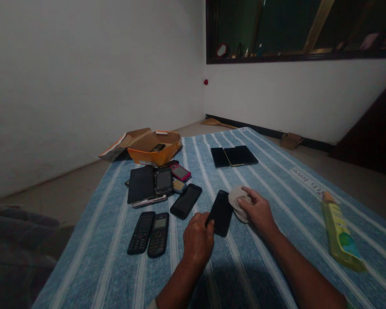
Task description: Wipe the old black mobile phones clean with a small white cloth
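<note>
My left hand (198,237) is closed on the left edge of a black smartphone (221,214), which is tilted over the striped cloth. Pinched in my right hand (257,210) is a pale, round cloth pad (239,202), at the phone's upper right edge. Another black phone (186,201) lies just beyond my left hand. Two keypad phones (141,234) (158,235) rest side by side to the left.
Stacked phones and a dark tablet-like item (140,184) lie left of centre, before an open orange box (157,150). Several black phones (234,156) lie in a row farther back. A bottle of yellow-green liquid (341,236) lies at the right on the blue striped cloth (276,189).
</note>
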Action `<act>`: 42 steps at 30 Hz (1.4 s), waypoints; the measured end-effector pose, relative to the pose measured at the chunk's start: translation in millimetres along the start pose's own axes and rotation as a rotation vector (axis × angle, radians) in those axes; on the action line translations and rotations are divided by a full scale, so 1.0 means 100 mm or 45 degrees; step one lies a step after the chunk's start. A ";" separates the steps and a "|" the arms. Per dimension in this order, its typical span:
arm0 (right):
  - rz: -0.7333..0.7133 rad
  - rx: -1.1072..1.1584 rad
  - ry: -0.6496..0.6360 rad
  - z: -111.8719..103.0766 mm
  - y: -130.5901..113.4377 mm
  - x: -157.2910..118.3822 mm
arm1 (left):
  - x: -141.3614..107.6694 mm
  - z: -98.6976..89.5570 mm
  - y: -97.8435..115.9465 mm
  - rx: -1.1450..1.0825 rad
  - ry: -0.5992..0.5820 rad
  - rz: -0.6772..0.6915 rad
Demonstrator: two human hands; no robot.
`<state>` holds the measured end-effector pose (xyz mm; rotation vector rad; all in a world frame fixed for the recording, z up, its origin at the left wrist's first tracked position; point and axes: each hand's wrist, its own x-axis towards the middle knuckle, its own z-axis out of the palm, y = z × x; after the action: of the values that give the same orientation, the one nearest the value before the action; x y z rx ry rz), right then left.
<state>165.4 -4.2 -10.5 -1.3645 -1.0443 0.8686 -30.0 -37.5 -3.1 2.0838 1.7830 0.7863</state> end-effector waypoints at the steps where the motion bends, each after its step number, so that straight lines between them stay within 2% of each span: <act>1: -0.088 -0.123 -0.037 0.01 0.01 -0.01 | 0.00 0.00 0.00 -0.003 0.011 0.010; 5: -0.445 -0.476 -0.227 0.03 0.06 -0.05 | -0.02 -0.02 0.00 -0.016 0.024 0.019; 8: -0.574 -0.671 -0.254 0.01 0.08 -0.05 | -0.03 0.00 -0.02 -0.037 0.024 0.015; 11: -0.562 -0.719 -0.234 -0.02 0.11 -0.03 | -0.03 0.02 -0.07 -0.091 0.043 0.022; 14: -0.520 -0.602 -0.171 -0.04 0.11 0.01 | -0.01 0.04 -0.15 -0.220 0.090 0.026; 20: -0.319 -0.332 0.178 -0.17 0.04 0.13 | 0.03 0.06 -0.23 -0.403 0.193 0.003; 23: -0.408 -0.369 0.231 -0.19 0.07 0.15 | 0.02 0.07 -0.24 -0.436 0.210 -0.013; 25: -0.547 -0.464 0.166 -0.14 0.14 0.12 | 0.02 0.07 -0.24 -0.465 0.216 -0.027; 29: -0.796 -0.641 -0.077 0.08 0.31 -0.04 | 0.01 0.06 -0.24 -0.507 0.197 -0.080; 34: -1.043 -0.743 -0.316 0.31 0.31 -0.34 | 0.03 0.05 -0.26 -0.509 0.174 -0.100; 37: -1.102 -0.732 -0.371 0.33 0.27 -0.44 | 0.03 0.04 -0.27 -0.491 0.175 -0.093; 42: -1.183 -0.781 -0.357 0.31 0.30 -0.54 | 0.00 0.06 -0.27 -0.478 0.157 -0.031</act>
<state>121.5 -43.3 -46.4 -1.0291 -2.0419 0.0201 -48.6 -31.4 -23.3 1.7986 1.5676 1.1635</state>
